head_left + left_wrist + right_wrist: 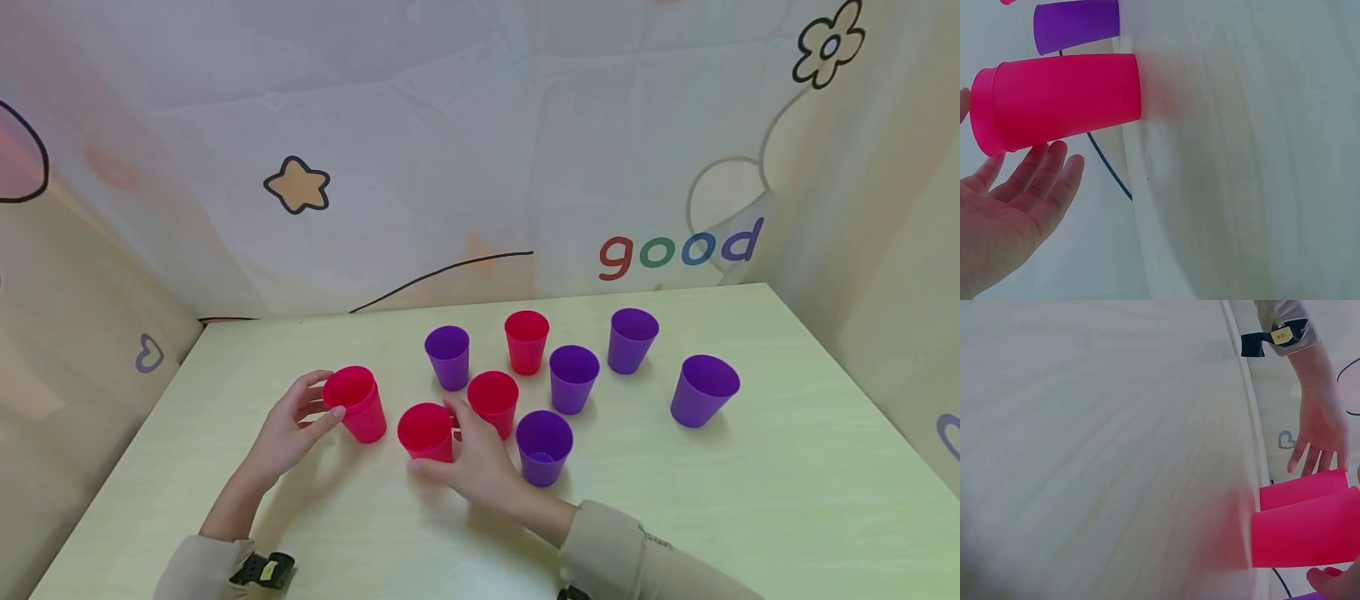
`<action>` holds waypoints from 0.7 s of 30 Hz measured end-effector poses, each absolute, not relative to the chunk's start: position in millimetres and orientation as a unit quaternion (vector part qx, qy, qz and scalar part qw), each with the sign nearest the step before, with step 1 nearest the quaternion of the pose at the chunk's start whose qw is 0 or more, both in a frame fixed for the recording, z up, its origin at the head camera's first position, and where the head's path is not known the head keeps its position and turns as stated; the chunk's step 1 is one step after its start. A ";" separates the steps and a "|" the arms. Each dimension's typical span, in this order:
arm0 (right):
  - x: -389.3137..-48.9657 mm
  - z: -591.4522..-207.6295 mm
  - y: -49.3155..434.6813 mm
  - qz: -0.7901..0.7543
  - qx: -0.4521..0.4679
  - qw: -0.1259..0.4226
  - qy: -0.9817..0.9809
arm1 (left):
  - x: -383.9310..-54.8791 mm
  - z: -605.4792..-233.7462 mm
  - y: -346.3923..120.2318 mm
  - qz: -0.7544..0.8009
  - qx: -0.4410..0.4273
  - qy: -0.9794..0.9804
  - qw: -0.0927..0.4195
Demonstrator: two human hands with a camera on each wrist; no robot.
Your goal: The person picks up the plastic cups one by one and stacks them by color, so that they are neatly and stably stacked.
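Two nested red cups, a short stack with a double rim, stand upright at the left of the group. My left hand is beside this stack, thumb and fingers loosely spread at its rim; in the left wrist view the fingers are nearly straight. My right hand holds a single red cup from the right, thumb across its front and fingers round the far side. Just behind that hand stands another red cup, partly hidden. A purple cup is close to the right of the hand.
Farther back stand a purple cup, a red cup and another purple cup. Two more purple cups, a rear one and a tilted-looking one, stand to the right. A printed cloth hangs behind the pale table.
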State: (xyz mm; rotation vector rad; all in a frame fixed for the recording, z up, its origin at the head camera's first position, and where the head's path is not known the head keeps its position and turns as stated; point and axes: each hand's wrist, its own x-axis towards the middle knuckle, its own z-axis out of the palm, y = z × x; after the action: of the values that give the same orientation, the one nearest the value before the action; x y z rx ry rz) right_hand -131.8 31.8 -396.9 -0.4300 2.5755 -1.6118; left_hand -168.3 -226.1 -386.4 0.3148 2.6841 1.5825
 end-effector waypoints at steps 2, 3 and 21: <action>-132.7 -398.3 31.2 -0.535 -0.134 0.040 0.833 | -168.4 -386.6 -226.4 0.508 0.102 0.855 0.004; -133.1 -398.9 31.1 -0.539 -0.132 0.041 0.831 | -168.4 -386.7 -226.6 0.510 0.103 0.854 0.003; -134.9 -405.1 31.2 -0.561 -0.138 0.038 0.815 | -169.4 -391.8 -228.1 0.545 0.105 0.831 -0.022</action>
State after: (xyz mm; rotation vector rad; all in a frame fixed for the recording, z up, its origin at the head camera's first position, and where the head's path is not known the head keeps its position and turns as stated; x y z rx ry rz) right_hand -134.9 31.2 -405.1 -0.4226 2.5012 -1.7225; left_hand -169.4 -228.1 -391.8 0.3360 2.6495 1.7373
